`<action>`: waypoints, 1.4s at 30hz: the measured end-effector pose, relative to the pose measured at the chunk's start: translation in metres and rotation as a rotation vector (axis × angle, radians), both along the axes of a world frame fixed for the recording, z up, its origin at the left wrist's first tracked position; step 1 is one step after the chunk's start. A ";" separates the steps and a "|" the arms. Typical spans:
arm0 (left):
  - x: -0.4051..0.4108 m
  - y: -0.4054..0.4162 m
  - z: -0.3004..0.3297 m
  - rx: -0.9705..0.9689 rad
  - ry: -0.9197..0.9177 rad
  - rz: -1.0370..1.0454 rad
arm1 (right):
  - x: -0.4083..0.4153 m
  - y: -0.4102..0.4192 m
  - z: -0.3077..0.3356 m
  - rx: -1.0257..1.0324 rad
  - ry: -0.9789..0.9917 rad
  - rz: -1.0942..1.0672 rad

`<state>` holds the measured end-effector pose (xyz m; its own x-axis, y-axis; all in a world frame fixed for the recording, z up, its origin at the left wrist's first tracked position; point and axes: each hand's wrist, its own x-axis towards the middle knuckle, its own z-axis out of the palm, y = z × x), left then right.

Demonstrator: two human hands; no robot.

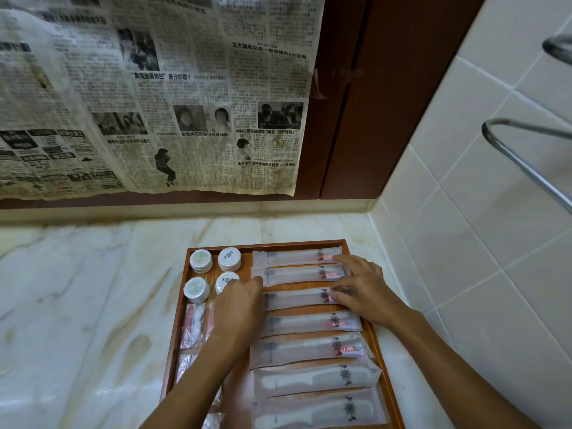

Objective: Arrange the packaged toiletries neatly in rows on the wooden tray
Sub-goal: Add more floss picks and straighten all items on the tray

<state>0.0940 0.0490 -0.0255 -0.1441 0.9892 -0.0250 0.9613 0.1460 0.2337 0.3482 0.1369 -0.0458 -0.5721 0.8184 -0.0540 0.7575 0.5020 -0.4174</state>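
On the marble tabletop (pixel 93 289), head view: wooden tray (pixel 266 245) nearly filled. Left hand (pixel 241 308) and right hand (pixel 362 292) rest with fingers extended on the third toothbrush packet (pixel 297 298), one at each end; neither grip is closed around it. Step judged: squaring this packet into its row. Next move likely calls for a light sideways nudge to parallel its neighbours. Count: five toothbrush packets, two comb packets (pixel 315 379), four round soap stacks (pixel 201 261), some left-column sachets (pixel 195 325), partly hidden.

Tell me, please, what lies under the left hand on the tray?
The left hand covers the left end of a toothbrush packet and part of a round soap; anything else beneath is hidden.
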 end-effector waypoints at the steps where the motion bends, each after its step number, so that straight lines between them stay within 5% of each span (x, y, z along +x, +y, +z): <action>1: 0.000 -0.002 0.000 0.018 0.006 -0.008 | 0.001 -0.001 0.000 0.022 0.020 -0.011; 10: -0.009 -0.025 -0.005 0.136 -0.149 -0.010 | 0.014 -0.024 -0.002 0.092 0.162 -0.080; 42: 0.003 -0.031 -0.016 0.024 -0.153 0.031 | -0.005 -0.052 0.006 0.094 -0.163 0.109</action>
